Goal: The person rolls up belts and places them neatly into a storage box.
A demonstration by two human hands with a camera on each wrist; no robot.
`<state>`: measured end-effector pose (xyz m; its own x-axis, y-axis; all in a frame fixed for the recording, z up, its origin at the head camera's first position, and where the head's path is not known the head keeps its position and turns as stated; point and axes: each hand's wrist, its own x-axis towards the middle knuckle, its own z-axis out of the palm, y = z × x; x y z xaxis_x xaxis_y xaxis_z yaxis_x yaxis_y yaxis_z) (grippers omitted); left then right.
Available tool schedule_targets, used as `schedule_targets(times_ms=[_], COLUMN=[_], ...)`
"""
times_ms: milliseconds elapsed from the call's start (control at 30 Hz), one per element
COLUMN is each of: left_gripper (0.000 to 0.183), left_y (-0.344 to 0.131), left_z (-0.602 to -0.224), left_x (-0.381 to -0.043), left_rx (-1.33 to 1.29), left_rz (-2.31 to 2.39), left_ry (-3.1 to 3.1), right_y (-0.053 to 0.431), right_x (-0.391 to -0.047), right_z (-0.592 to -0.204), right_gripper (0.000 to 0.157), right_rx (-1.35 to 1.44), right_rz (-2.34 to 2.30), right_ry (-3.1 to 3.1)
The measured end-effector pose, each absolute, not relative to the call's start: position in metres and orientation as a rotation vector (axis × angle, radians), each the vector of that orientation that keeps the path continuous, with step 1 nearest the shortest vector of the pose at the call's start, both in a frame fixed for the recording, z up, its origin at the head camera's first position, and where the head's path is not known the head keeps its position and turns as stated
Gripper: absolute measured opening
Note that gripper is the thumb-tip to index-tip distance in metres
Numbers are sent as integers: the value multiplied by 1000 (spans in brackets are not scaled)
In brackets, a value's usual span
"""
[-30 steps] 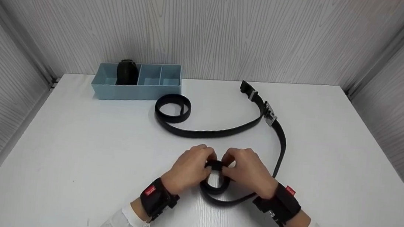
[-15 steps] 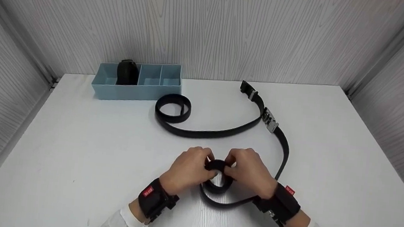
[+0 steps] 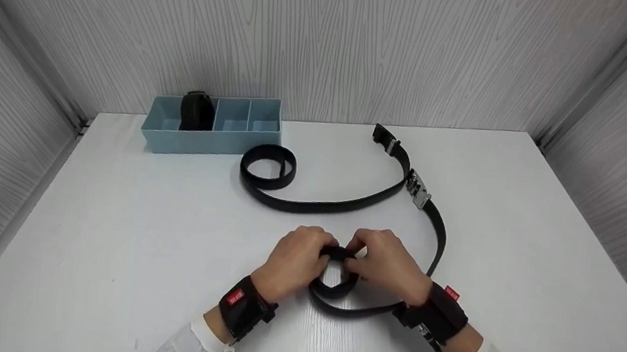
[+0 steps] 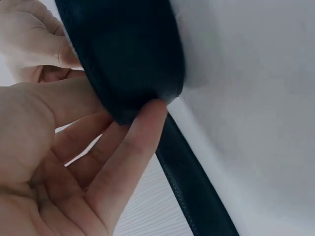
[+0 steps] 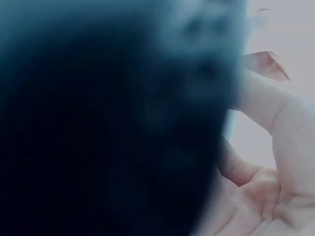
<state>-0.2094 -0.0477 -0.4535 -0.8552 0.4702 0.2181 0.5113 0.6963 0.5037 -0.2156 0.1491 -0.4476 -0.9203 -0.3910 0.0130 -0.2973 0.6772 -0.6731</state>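
In the head view a black belt is rolled into a small coil [image 3: 332, 293] near the front. My left hand [image 3: 292, 263] pinches the coil's left side, thumb inside the ring. From the right, my right hand [image 3: 388, 264] pinches the opposite side. The belt's loose strap [image 3: 355, 312] leaves the coil at the front, passes behind the right wrist and curves up to a silver buckle [image 3: 418, 190]. Up close in the left wrist view, fingers [image 4: 140, 147] press on the black band [image 4: 133, 54]. A dark blurred shape [image 5: 98, 137] covers most of the right wrist view.
Behind the hands lies a second black belt [image 3: 310, 207], its left end coiled and its buckle [image 3: 391, 145] at the back right, close to the first buckle. A blue compartment tray [image 3: 207, 145] by the back wall holds a rolled black belt [image 3: 197, 113].
Both hands keep pinching the coil, which has shifted slightly between them. The first belt's buckle has slid a little toward me, and its strap bows slightly further right.
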Motion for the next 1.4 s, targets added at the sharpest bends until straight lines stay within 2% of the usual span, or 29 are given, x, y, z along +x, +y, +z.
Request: schedule_targets(times_ms=[200,433,700,867,1067,1233,1400], left_gripper=[7,21,14,16,8,23,19], left_y=[-47,-45,-46,-47,-48,-50,-52], left_z=[-450,-445,-450,-451,-450,-448,-447], left_x=[-207,-201,-205,-207,-207,-208,-209], left_rx=[-732,-635,-730,-795,-732,-638,-636], left_rz=[-909,-858,-777,-833,-917,-977,-956], left_ry=[-2882,-3018,-2932,-2857,-2902,-3032,-3051], right_y=[147,147,148,149,147,148,148], right_x=[-216,-216,-215,-215,-214,-215,-216], right_z=[-449,-449,-448,-448,-448,-448,-448], right_gripper=[5,5,7,7,7,6,5], right_rx=[-576,-567,-550,-600,-603,-560,-566], right_rz=[-1036,-1027,-1007,-1015,-1000,-981,-994], right_ry=[2817,2820,2809,2816,2832,2847,2833])
